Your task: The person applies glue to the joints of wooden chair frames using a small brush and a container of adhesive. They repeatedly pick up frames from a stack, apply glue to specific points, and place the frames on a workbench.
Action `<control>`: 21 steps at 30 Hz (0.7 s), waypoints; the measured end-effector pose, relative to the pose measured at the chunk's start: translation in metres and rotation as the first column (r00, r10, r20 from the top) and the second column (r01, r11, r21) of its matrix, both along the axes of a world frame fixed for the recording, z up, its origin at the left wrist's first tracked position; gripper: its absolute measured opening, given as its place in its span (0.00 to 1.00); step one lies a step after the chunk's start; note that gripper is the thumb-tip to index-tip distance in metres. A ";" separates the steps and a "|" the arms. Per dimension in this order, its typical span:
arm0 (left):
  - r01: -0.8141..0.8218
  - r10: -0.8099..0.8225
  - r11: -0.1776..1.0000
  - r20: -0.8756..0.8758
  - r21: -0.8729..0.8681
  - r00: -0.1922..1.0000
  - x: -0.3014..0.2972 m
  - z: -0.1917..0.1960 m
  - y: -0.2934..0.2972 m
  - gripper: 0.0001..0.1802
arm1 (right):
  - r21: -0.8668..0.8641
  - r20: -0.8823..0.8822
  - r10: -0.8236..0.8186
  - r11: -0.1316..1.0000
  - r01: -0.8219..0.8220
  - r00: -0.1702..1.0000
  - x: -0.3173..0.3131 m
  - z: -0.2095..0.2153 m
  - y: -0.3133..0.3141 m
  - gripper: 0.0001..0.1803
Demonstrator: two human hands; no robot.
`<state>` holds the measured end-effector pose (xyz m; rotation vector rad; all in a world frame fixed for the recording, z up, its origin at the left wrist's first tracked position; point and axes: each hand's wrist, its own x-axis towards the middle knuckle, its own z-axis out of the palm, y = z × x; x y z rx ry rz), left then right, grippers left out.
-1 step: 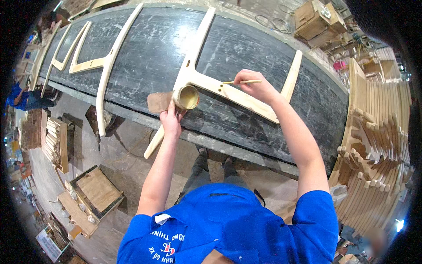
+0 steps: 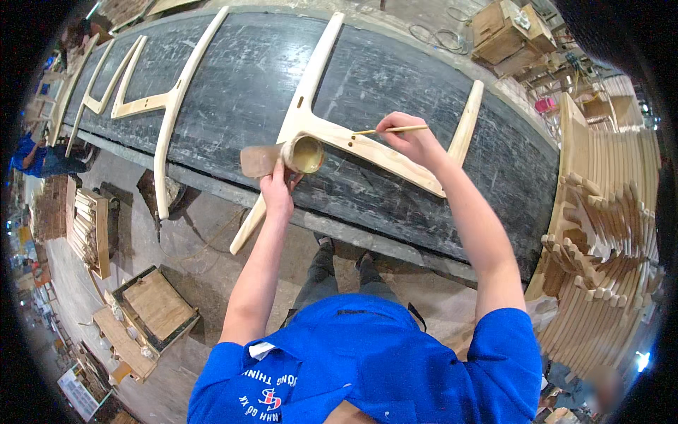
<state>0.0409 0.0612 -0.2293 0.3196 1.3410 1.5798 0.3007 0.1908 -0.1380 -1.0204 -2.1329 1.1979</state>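
Observation:
My left hand (image 2: 277,191) is closed round a round cup (image 2: 311,167) with pale yellowish, glue-like stuff inside, tilted so its mouth shows. A flat brown piece (image 2: 258,161) juts out left of the cup; whether it is joined to it I cannot tell. Pinched in my right hand (image 2: 413,138) is a thin wooden stick (image 2: 417,128), its tip at small dark holes in a pale wooden chair frame (image 2: 395,162). That frame lies flat on the dark tabletop (image 2: 395,78), partly behind the cup and my hands.
More pale wooden frames (image 2: 169,120) lie along the table to the left. Stacked curved wooden parts (image 2: 600,247) stand at the right. On the floor are a low wooden stand (image 2: 155,304) and a crate of sticks (image 2: 88,230). A person in blue (image 2: 32,155) is at far left.
The cup in my left hand has shifted slightly right. The stick in my right hand has moved a little, its tip staying near the holes.

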 end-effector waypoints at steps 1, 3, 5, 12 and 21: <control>-0.001 0.001 1.000 0.032 0.004 0.999 0.010 0.005 0.003 0.13 | -0.109 -0.080 -0.112 0.989 0.103 0.990 0.002 0.005 -0.011 0.04; 0.072 -0.072 0.997 -0.037 0.003 0.997 0.045 0.020 0.011 0.12 | -0.279 -0.258 -0.288 0.936 0.214 0.922 0.020 0.004 -0.037 0.07; 0.139 -0.138 0.990 -0.057 0.016 0.989 0.076 0.036 0.017 0.13 | -0.219 -0.310 -0.345 0.933 0.286 0.886 0.034 0.002 -0.057 0.08; 0.329 -0.324 0.939 -0.061 0.105 0.944 0.154 0.058 0.016 0.11 | -0.707 -0.432 -0.731 0.638 0.304 0.529 0.099 -0.017 -0.081 0.10; 0.311 -0.312 0.950 0.223 0.042 0.924 0.220 0.036 0.014 0.13 | -0.845 -0.467 -0.850 0.510 0.161 0.244 0.174 -0.030 -0.115 0.04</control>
